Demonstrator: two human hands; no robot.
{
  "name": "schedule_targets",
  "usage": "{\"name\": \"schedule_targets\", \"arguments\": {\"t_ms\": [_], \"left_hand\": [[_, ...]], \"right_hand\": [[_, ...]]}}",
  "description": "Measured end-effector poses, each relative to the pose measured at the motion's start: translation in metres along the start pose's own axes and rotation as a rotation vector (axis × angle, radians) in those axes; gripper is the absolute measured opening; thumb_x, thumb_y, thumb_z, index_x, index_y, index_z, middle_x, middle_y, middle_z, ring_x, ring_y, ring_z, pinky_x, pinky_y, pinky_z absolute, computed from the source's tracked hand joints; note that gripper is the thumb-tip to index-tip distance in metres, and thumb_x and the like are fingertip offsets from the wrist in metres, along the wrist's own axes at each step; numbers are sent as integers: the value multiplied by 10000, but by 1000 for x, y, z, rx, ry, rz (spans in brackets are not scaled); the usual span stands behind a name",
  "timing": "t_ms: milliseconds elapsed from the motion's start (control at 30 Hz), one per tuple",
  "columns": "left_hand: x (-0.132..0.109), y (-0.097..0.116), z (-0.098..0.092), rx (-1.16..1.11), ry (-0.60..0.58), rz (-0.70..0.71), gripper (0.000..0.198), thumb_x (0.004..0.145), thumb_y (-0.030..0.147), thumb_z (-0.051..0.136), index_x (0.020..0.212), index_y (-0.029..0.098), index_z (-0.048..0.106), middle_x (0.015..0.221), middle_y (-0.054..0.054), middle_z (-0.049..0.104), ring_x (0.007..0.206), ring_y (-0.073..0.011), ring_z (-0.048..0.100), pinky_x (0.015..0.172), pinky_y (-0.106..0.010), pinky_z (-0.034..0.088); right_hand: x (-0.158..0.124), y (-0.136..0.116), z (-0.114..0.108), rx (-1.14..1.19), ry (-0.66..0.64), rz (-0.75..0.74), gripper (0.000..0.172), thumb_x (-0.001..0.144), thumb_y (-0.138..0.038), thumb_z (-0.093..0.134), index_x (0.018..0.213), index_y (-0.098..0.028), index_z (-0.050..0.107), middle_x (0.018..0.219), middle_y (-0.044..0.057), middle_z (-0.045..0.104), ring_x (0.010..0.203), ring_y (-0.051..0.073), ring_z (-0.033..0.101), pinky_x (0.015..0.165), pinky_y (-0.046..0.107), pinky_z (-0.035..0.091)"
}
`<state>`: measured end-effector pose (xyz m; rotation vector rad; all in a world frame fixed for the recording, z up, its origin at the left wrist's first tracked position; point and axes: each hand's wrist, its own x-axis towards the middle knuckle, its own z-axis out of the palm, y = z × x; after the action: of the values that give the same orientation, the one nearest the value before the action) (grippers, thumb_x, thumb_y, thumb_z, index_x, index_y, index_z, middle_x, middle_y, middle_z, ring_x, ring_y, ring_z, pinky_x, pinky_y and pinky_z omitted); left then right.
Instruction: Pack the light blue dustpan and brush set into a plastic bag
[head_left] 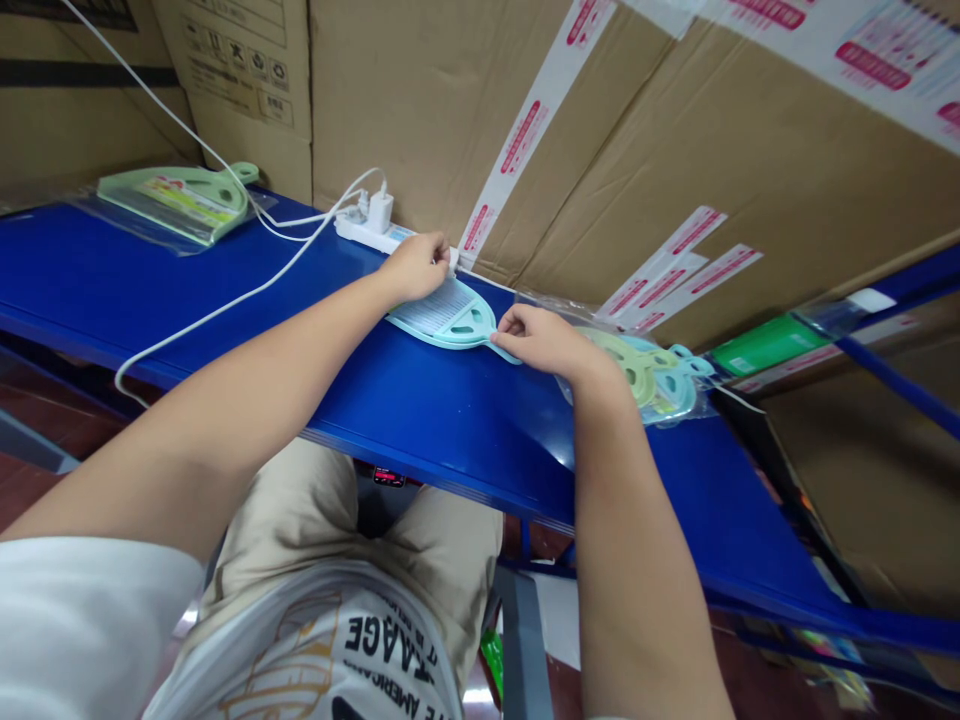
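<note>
**Paddle (450,320) held at both ends on bench (420,420)**

The bench is carrying the pale blue paddle near its back edge, beside the power strip (367,228). The left hand (415,265) is curling over its wide end; the right hand (541,340) is pinching the handle. Advisable: keeping it flat, clear of the bagged stack (660,375).

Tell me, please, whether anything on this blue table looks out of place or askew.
Only the white cable stands out: from the white power strip it crosses the blue table and droops over the front edge in a loop. Nothing under the left hand or right hand looks spilled or broken.
</note>
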<state>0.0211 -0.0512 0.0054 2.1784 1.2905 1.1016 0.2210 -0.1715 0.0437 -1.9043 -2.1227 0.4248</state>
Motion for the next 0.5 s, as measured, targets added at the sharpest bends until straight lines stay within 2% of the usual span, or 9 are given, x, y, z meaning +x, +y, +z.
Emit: {"name": "schedule_targets", "arguments": {"t_ms": [200,267,400,500], "left_hand": [[-6,3,4,131,-209,107,143,737,182,583,814,244,686,780,-11,704,847,-215,687,822,-306,533],[-6,3,4,164,-233,131,163,739,202,585,833,247,710,779,-10,712,843,-214,688,812,-299,533],[-7,9,-1,148,-244,202,223,739,219,602,883,254,768,889,-32,755,932,-231,700,892,-325,533],[-10,20,-3,123,-319,317,252,725,244,631,907,258,805,1031,-50,763,1050,-251,687,1010,-360,505]], "right_hand": [[0,-2,-2,35,-13,24,138,838,-228,704,785,-226,577,798,-2,673,709,149,593,658,267,445],[1,-1,-2,46,-22,26,154,816,-235,739,793,-225,587,809,-2,677,722,153,602,663,268,447],[2,3,-1,68,-38,17,170,807,-251,759,810,-224,591,816,2,682,732,159,620,660,268,456],[3,6,0,65,-37,-8,160,804,-254,755,820,-225,599,827,7,689,740,163,625,661,270,466]]}}
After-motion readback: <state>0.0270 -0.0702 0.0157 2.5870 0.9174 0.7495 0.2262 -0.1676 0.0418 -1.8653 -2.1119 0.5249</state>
